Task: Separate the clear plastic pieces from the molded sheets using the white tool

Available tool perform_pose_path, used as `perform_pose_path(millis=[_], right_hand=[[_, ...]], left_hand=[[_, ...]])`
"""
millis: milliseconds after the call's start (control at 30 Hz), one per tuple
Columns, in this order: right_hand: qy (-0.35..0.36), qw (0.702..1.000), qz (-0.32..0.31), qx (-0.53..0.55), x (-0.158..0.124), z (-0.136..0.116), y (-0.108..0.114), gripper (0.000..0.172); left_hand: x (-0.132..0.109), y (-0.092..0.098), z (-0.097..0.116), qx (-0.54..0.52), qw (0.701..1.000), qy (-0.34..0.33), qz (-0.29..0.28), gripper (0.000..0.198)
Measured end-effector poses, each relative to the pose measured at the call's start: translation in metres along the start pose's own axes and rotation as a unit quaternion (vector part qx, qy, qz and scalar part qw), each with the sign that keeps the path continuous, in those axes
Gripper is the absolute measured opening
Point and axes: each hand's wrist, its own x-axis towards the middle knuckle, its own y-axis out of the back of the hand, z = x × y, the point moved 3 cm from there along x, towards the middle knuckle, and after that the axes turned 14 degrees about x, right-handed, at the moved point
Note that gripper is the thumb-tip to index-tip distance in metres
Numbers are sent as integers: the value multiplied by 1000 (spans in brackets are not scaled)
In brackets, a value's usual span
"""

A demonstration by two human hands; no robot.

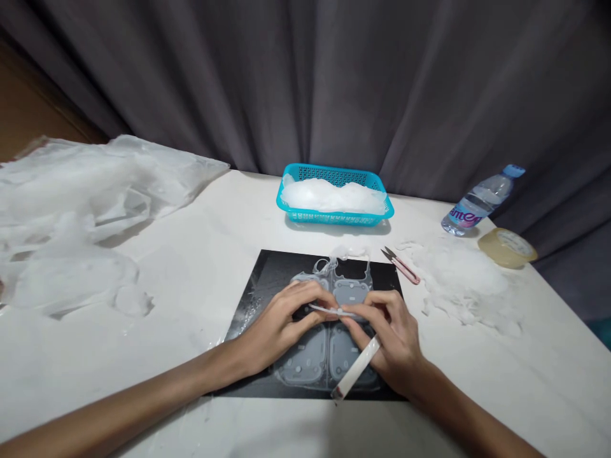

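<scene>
A translucent grey moulded sheet of parts (351,291) lies on a black mat (272,270) in front of me. My left hand (281,324) rests on the sheet with fingers pinched on a thin clear strip (329,310). My right hand (394,334) pinches the other end of the same strip and also holds a white flat tool (358,369) that points back toward me. Both hands meet over the middle of the sheet.
A turquoise basket (291,202) of white translucent pieces stands behind the mat. Pink-handled snips (403,266) lie at the right, beside a pile of white scraps (458,280). A water bottle (480,203) and tape roll (508,247) sit far right. Crumpled plastic bags (81,210) cover the left.
</scene>
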Motion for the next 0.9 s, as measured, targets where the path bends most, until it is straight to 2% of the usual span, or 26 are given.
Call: perform_pose_path(millis=[400, 667, 900], right_hand=[[8, 1000, -1, 1, 2, -2, 0, 12], [53, 998, -29, -3, 3, -5, 1, 14], [49, 998, -30, -8, 3, -6, -1, 11]], left_hand=[[-1, -2, -3, 17, 1000, -2, -12, 10], [0, -1, 1, 4, 1000, -16, -13, 11], [0, -2, 0, 14, 1000, -14, -15, 10]])
